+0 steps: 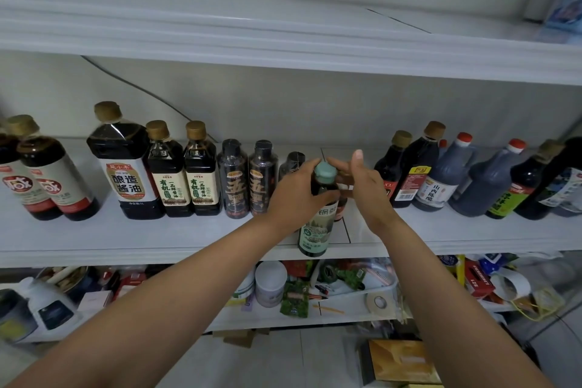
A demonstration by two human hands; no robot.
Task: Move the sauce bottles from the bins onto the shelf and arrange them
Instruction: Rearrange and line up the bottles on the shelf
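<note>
Left hand (293, 195) grips the green-capped bottle (315, 230) at its shoulder. The bottle is upright at the near edge of the shelf (157, 239), centre. Right hand (368, 192) is just right of the cap, thumb raised. Its fingers reach behind toward a small bottle (341, 209); whether they grasp it cannot be told. Black bottles (233, 179) stand close left, dark bottles (412, 173) right.

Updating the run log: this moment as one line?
left hand grips green-capped dark sauce bottle | right hand open beside cap | bottle at front edge of white shelf
</note>
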